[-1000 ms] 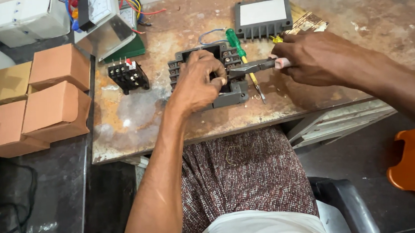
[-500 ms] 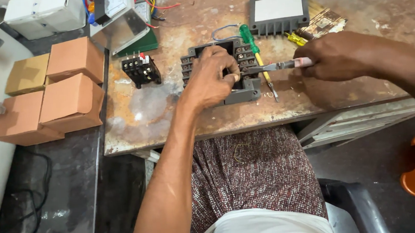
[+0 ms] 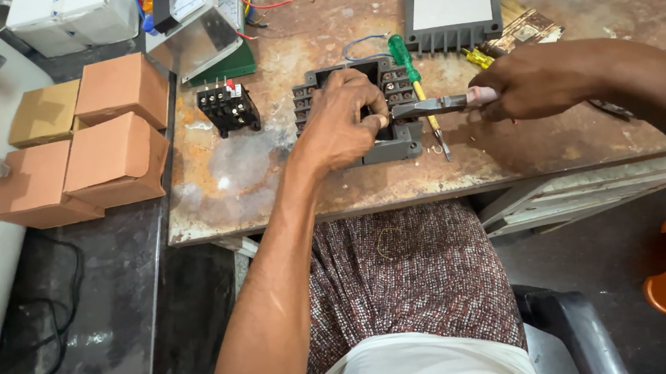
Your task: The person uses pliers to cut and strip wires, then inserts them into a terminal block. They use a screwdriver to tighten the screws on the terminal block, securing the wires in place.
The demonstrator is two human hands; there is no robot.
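Unmoved, left hand (image 3: pixel 342 124) steadies grey ribbed contactor (image 3: pixel 392 140); pliers (image 3: pixel 430 107) probe.

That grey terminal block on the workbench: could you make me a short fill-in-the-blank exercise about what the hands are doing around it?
1. The left hand rests on the grey terminal block, while the right hand holds a pair of ____ whose tips point at the block.
2. The screwdriver lying beside the block has a ____ handle.
3. The small black relay sits to the ____ of the block in the picture.
4. The cardboard boxes lie ____ the rusty workbench, at its left side.

Missing words: pliers; green; left; off
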